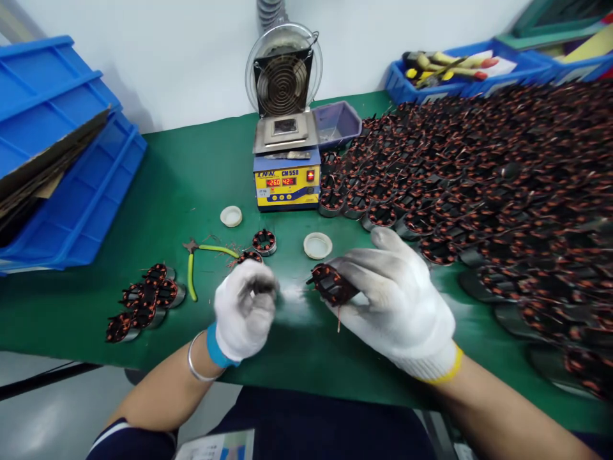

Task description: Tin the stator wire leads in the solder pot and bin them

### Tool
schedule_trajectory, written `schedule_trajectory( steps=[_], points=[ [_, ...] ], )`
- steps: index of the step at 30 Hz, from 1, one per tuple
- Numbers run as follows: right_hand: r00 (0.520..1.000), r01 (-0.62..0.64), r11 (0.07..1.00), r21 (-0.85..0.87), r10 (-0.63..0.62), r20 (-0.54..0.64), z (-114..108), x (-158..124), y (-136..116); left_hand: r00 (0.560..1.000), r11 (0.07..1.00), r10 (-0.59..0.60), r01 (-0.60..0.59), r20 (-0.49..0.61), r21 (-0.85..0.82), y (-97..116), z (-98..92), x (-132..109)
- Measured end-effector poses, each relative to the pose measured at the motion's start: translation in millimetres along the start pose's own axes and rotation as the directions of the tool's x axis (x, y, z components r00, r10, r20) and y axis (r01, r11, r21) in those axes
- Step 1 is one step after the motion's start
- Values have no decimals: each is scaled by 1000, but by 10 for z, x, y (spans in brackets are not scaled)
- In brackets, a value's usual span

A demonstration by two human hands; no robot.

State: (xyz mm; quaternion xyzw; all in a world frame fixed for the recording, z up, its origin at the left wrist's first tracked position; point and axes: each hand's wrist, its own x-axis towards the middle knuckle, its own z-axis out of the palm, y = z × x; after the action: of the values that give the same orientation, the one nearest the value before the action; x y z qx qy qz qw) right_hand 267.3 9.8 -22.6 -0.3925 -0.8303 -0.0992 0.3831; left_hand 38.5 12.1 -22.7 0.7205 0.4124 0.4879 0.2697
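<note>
Both my hands wear white knit gloves. My right hand [400,300] is closed on a black stator wound with copper wire [331,284], held just above the green mat [201,166]; thin wire ends hang below it. My left hand [243,310] is curled, its fingers smeared by motion, a short way left of the stator. I cannot make out anything inside it. Two loose stators [264,241] lie just beyond my left hand, next to green-handled cutters [204,255].
A yellow-blue solder pot [286,179] with a fan [283,70] stands at the back centre. A huge pile of stators [502,185] fills the right side. A small group of stators [143,300] lies left. Blue crates [62,160] sit far left, two white caps [317,245] on the mat.
</note>
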Motion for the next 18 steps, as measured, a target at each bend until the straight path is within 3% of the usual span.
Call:
schedule_trajectory(
  steps=[4, 9, 12, 14, 18],
  points=[
    [1000, -22, 998, 54, 23, -14, 36, -3, -65, 999, 991, 11, -18, 47, 133, 22, 117, 95],
    [975, -221, 974, 54, 222, -7, -34, -13, 10, 1000, 979, 10, -9, -2, 203, 23, 185, 83],
    [978, -208, 978, 11, 208, 4, -37, -15, 30, 996, 988, 41, -27, -83, 153, -31, 187, 48],
    [984, -176, 984, -13, 176, 29, 1, -28, -8, 983, 977, 144, -123, -115, 173, -61, 183, 63],
    [992, -107, 994, -31, 109, 66, 75, -54, -134, 961, 886, 258, -275, 96, 374, -90, 185, 147]
  ],
)
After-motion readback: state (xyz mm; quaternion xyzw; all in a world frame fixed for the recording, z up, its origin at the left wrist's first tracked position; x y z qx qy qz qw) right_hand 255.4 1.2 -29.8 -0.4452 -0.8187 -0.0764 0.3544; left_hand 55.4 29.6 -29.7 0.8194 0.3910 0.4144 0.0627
